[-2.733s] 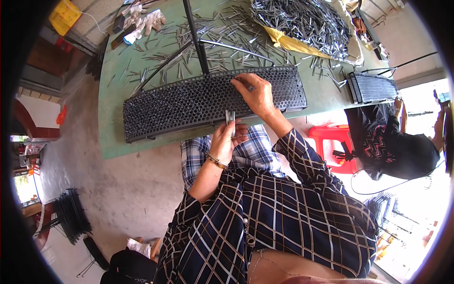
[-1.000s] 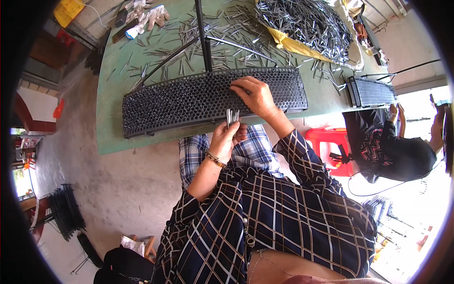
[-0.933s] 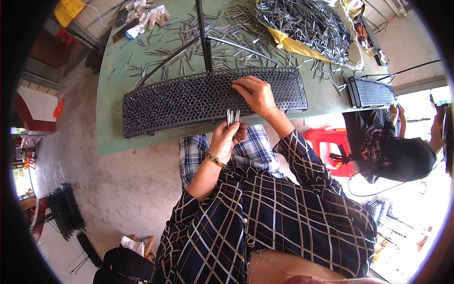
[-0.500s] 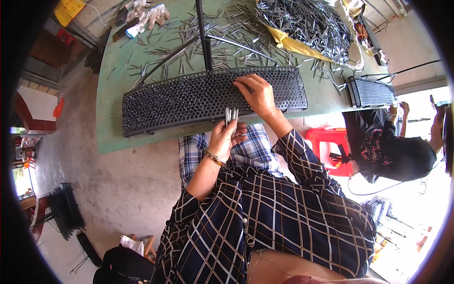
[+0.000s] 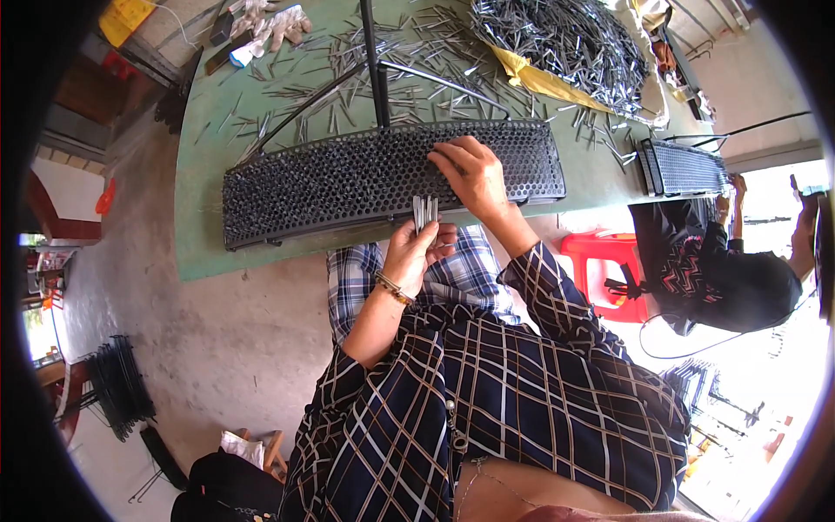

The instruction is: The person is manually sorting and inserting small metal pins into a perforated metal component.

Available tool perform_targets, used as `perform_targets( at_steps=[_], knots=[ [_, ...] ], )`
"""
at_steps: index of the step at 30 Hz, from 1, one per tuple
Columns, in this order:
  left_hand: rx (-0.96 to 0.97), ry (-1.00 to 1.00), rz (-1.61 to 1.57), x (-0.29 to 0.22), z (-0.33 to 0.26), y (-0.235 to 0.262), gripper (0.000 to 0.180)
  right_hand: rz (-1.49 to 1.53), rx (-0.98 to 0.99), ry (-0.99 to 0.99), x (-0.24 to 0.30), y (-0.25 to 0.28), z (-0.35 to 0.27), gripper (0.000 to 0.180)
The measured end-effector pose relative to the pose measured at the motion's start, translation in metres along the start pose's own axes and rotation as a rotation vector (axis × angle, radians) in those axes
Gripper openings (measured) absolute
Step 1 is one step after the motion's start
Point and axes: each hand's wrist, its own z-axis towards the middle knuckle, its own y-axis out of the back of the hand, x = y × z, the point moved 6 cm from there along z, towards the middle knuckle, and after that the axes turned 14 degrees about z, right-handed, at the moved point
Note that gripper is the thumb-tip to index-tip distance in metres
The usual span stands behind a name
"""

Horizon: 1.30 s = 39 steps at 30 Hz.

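Note:
A long, black, slightly curved panel full of round holes [image 5: 348,187] lies along the near edge of the green table. Many holes at its left and middle look filled with dark pieces; those at the right end look open. Just in front of its near edge, my left hand [image 5: 410,259] is closed around a small bundle of thin grey strips [image 5: 424,210], whose ends point up toward the panel. My right hand [image 5: 477,181] is over the panel right of its middle, thumb and fingertips pinched together against the holes. Whatever is between those fingertips is too small to make out.
Loose strips [image 5: 335,104] are strewn over the green table [image 5: 202,174]. A big heap of them [image 5: 565,52] lies on yellow-edged sacking. A black rod frame [image 5: 376,78] rises behind the panel. Gloves [image 5: 283,26] lie far left. Beside a red stool [image 5: 604,252], another person works at a similar panel [image 5: 687,167].
My hands stay almost in the same place, with the right fingertips still at the holes. At the right, the other person's hand has shifted slightly.

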Motion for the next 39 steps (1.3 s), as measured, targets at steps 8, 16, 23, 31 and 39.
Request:
perform_targets(
  at_steps=[8,16,23,31,39],
  knots=[
    [-0.024,-0.105,-0.026,-0.012,-0.003,-0.005,0.022,0.275,0.300,-0.368,0.014,-0.005,-0.016,0.023],
    [-0.059,-0.134,-0.047,-0.013,-0.006,-0.005,0.023,0.543,0.286,-0.605,0.001,-0.012,-0.024,0.020],
    [-0.103,-0.126,-0.076,-0.011,-0.006,-0.001,0.023,0.520,0.157,-0.562,-0.002,-0.008,-0.002,0.025],
    [-0.119,-0.086,-0.012,-0.010,-0.009,-0.002,0.022,0.513,0.251,-0.676,-0.003,-0.009,-0.010,0.026],
    [-0.084,-0.063,0.115,-0.004,-0.006,-0.004,0.021,0.503,0.337,-0.692,-0.002,-0.007,-0.018,0.022]
  ],
)
